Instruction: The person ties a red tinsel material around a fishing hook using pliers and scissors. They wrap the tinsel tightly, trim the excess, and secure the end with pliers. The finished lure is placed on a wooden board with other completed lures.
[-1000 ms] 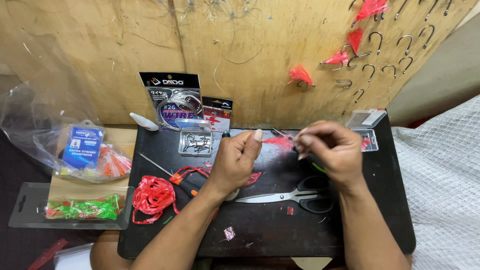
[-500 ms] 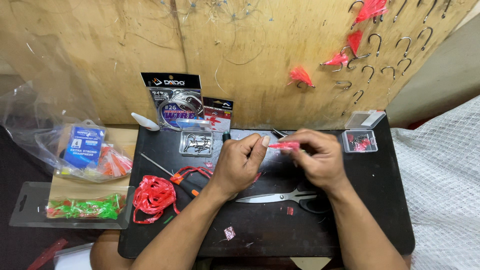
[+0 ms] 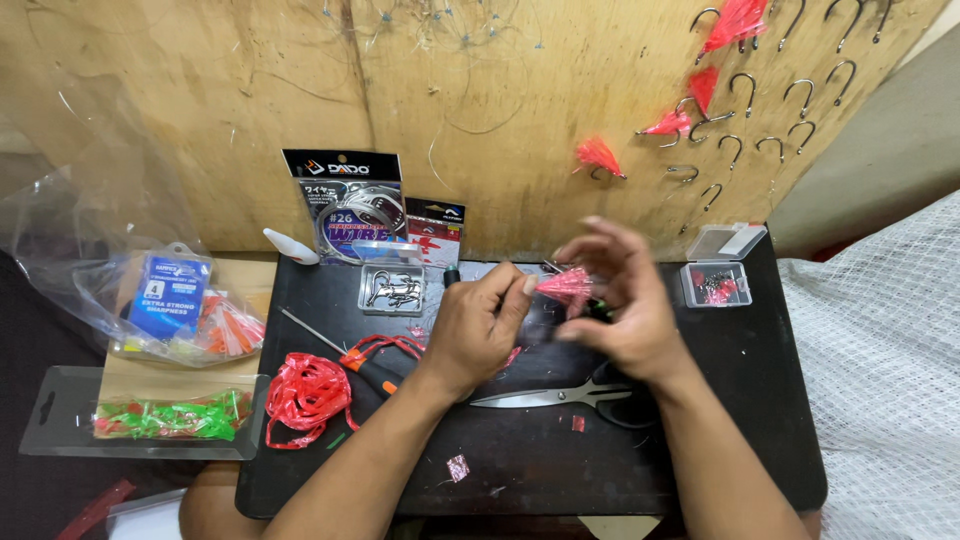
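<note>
Item, left hand (image 3: 478,330): closing thumb and forefinger on one end of a pink tinsel tuft (image 3: 566,286), pinching it just above the black tabletop (image 3: 700,450).

Item, right hand (image 3: 620,300): curling around the tuft's other side, fingers partly spread, fingertips touching the strands; the motion is blurring them.

Item, scissors (image 3: 570,395): lying flat just below both hands, blades pointing toward the left wrist.

Item, red ribbon bundle (image 3: 308,392): resting left of the left forearm, an orange-handled tool (image 3: 345,352) lying beside it.

Item, clear hook box (image 3: 392,289): sitting open just beyond the left hand.

Item, small clear box (image 3: 718,275): standing lid-up beyond the right hand, holding pink bits.

Item, wire packet (image 3: 345,205): leaning against the wooden board (image 3: 200,120) farther back, with dressed and bare hooks (image 3: 780,110) hanging on the board above the right hand.
</note>
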